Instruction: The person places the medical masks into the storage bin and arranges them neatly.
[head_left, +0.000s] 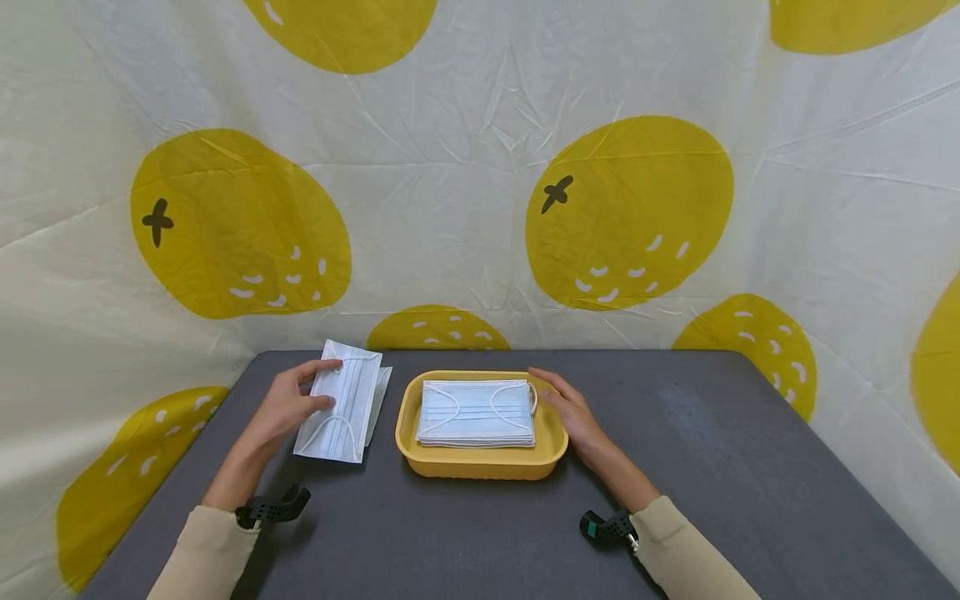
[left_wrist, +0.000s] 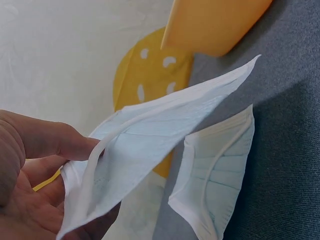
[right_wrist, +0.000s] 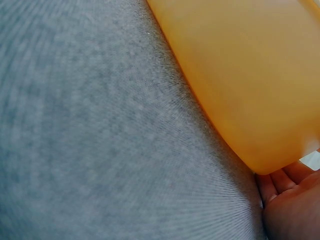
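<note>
My left hand [head_left: 288, 406] pinches a pale blue pleated face mask [head_left: 341, 404] between thumb and fingers, left of the tray. The mask is held tilted, its white ear loops showing. A second face mask [left_wrist: 212, 175] is partly behind it; whether it is held or stands on the table I cannot tell. In the middle is a yellow tray [head_left: 480, 468] with a stack of face masks [head_left: 476, 412] lying flat in it. At its right end my right hand [head_left: 573, 412] holds the rim, with fingers [right_wrist: 282, 182] against the outer wall in the right wrist view.
The dark grey table [head_left: 480, 542] lies under everything. Behind it hangs a white curtain [head_left: 450, 208] with big yellow fruit prints, reaching the table's far edge. A black strap device [head_left: 273, 506] sits on the left wrist, another black device [head_left: 606, 527] on the right.
</note>
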